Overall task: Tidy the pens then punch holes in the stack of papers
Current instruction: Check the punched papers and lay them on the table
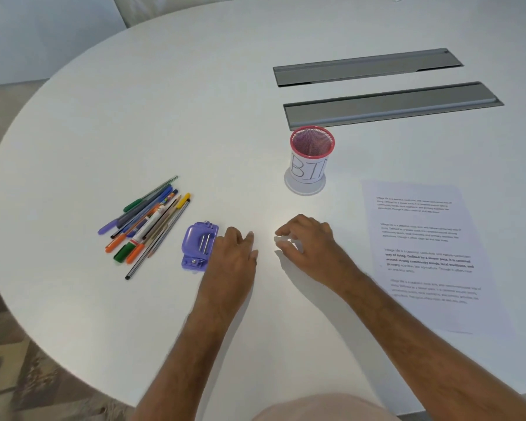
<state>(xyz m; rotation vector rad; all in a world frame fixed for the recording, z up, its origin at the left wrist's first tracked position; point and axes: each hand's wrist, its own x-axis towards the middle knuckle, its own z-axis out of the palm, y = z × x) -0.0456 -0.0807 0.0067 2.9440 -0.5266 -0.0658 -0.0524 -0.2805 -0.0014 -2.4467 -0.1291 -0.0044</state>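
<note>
On the white surface [134, 117], left of our empty, loosely spread left hand [233, 253] and right hand [308, 241], loose pens [148, 226] look light and roll-prone, so we'd pinch mid-barrel; papers [431, 253] right.

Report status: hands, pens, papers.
Left hand and right hand empty. Pens loose beside hole punch. Mesh cup empty. Papers unpunched.

Round white table [134, 123], patterned carpet [28, 375]
</note>
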